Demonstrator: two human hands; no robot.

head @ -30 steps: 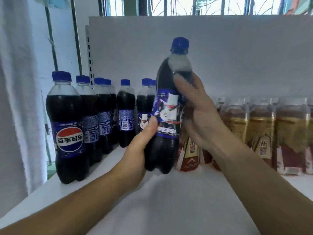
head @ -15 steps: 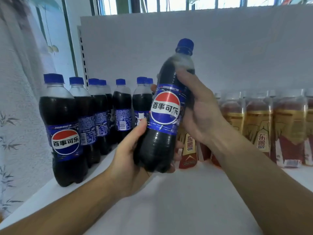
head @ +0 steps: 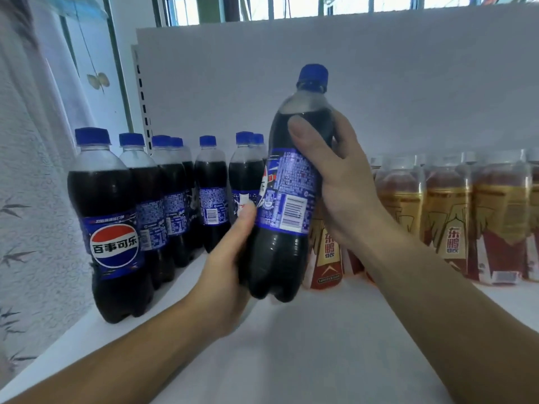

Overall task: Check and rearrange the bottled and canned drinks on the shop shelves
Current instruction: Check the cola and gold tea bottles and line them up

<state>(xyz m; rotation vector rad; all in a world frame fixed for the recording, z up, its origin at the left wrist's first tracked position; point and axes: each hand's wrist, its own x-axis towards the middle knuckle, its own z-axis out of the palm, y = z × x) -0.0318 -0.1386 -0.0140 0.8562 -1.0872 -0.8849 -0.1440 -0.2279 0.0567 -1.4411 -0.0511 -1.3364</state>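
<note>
Cola bottle [head: 288,199] is held just above the front of the white shelf [head: 320,345], near its middle, tilted a little with the blue cap toward the right. Left hand [head: 227,266] cups the lower body, thumb pressed on the label's edge; right hand [head: 341,182] wraps the shoulder from behind, thumb across the front. Both are closed firmly round it. Half a second ago the round red and blue logo faced the camera; now it has turned off to the left edge, and the fine print faces forward. So the bottle is being spun between the hands, which reads as the checking part of the job, with putting it back not yet done. Behind on the left stand the other cola bottles [head: 113,228] in rows, the front one logo outward, several others not. On the right stand gold-labelled drink bottles [head: 449,217], against the white back panel [head: 408,83]
</note>
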